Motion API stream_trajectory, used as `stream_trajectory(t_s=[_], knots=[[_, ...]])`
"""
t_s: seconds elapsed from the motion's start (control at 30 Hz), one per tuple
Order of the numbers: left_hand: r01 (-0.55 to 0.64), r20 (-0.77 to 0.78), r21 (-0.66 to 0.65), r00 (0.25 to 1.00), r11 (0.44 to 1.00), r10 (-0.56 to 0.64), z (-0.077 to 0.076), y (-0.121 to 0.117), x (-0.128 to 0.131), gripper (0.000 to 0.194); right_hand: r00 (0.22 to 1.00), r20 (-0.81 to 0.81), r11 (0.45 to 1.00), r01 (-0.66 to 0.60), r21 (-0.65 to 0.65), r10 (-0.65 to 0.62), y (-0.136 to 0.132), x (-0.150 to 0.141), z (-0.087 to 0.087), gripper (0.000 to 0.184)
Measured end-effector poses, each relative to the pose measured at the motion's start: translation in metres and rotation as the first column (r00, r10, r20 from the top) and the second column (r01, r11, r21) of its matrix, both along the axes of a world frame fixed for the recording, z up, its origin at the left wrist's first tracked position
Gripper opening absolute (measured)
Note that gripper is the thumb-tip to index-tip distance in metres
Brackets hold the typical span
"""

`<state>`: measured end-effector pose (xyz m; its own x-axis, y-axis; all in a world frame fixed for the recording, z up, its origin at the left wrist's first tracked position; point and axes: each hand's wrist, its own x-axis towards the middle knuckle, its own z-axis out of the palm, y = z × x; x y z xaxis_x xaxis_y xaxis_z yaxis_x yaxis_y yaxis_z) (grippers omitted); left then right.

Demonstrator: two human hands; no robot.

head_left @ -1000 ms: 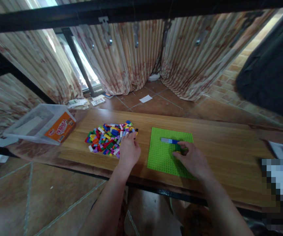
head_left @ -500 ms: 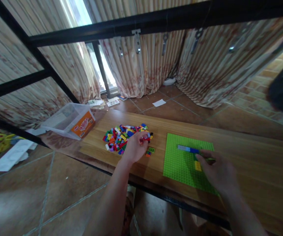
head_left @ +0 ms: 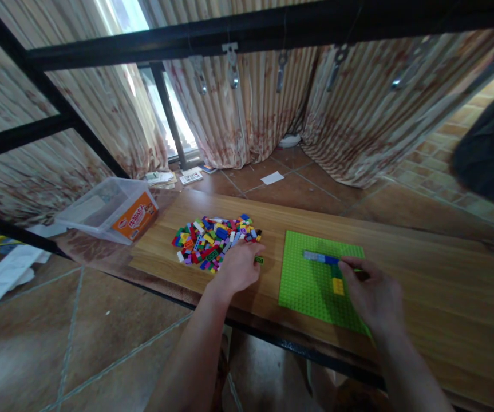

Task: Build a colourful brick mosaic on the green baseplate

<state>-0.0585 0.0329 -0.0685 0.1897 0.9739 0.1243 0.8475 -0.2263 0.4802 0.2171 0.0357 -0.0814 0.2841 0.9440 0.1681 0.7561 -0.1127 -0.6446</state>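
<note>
Baseplate point(head_left: 300, 289): thin, bright green, square, studded all over; lies flat on a wood-grained tabletop point(head_left: 439, 280). On it, a row: pale translucent-looking grey piece point(head_left: 312, 255), then blue brick point(head_left: 331, 260); near the row's right end, a glossy yellow brick point(head_left: 338, 286) on the nearer side.

Right hand point(head_left: 352, 274) over baseplate's right part, thumb and fingertips close together at the blue end; hides what lies beneath. Cannot tell whether it grips a piece.

Left of baseplate: heap of small hard-edged bricks point(head_left: 201, 240), mixed colours. Left hand point(head_left: 242, 266) over its right side, fingers bent; any brick held cannot be made out. Dark green brick point(head_left: 259, 260) by its fingertips, partly covered.

Farther left of baseplate: clear plastic box point(head_left: 94, 214), orange label, lettering too small to read. Beyond baseplate: pleated curtains point(head_left: 247, 114), cut off above.
</note>
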Motion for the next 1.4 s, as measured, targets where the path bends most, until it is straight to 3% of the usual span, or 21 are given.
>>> stream_trajectory(t_s=[0.17, 0.33, 0.53, 0.67, 0.8, 0.9, 1.07, 1.13, 1.2, 1.3, 1.4], knots=[[0.033, 0.026, 0.039, 0.999, 0.999, -0.034, 0.000, 0.002, 0.002, 0.034, 0.999, -0.047, 0.999, 0.014, 0.035, -0.012, -0.001, 0.001, 0.004, 0.041], [0.000, 0.341, -0.011, 0.940, 1.000, 0.004, 0.002, 0.005, 0.009, 0.032, 0.995, -0.094, 0.996, 0.045, 0.074, -0.038, -0.002, 0.005, 0.004, 0.038], [-0.008, 0.628, -0.183, 0.769, 0.983, 0.123, -0.004, 0.008, 0.030, 0.028, 0.977, -0.199, 0.986, -0.036, 0.163, 0.069, -0.005, -0.008, 0.005, 0.031], [0.057, 0.788, -0.321, 0.570, 0.945, 0.233, -0.005, 0.005, 0.046, 0.027, 0.943, -0.191, 0.949, -0.230, 0.214, 0.272, -0.012, -0.027, 0.009, 0.029], [0.136, 0.858, -0.429, 0.371, 0.893, 0.356, -0.003, 0.001, 0.059, 0.026, 0.878, -0.171, 0.890, -0.418, 0.182, 0.448, -0.018, -0.048, 0.010, 0.036], [0.178, 0.865, -0.455, 0.320, 0.873, 0.386, 0.000, -0.002, 0.065, 0.026, 0.851, -0.161, 0.862, -0.471, 0.186, 0.500, -0.019, -0.056, 0.008, 0.035], [0.235, 0.863, -0.471, 0.322, 0.850, 0.389, -0.003, -0.004, 0.070, 0.027, 0.837, -0.135, 0.840, -0.497, 0.218, 0.531, -0.016, -0.055, 0.001, 0.027], [0.224, 0.853, -0.475, 0.357, 0.851, 0.381, -0.006, -0.004, 0.069, 0.030, 0.833, -0.117, 0.833, -0.510, 0.216, 0.541, -0.016, -0.055, -0.001, 0.026], [0.175, 0.824, -0.464, 0.446, 0.868, 0.350, -0.009, -0.002, 0.065, 0.032, 0.831, -0.095, 0.827, -0.521, 0.208, 0.548, -0.016, -0.058, -0.003, 0.026], [0.096, 0.729, -0.399, 0.636, 0.912, 0.253, -0.009, 0.000, 0.055, 0.031, 0.836, -0.055, 0.825, -0.526, 0.205, 0.546, -0.015, -0.068, -0.008, 0.025], [0.021, 0.534, -0.309, 0.831, 0.951, 0.155, -0.002, -0.001, 0.046, 0.031, 0.830, -0.035, 0.820, -0.541, 0.187, 0.556, -0.012, -0.083, -0.017, 0.024]])
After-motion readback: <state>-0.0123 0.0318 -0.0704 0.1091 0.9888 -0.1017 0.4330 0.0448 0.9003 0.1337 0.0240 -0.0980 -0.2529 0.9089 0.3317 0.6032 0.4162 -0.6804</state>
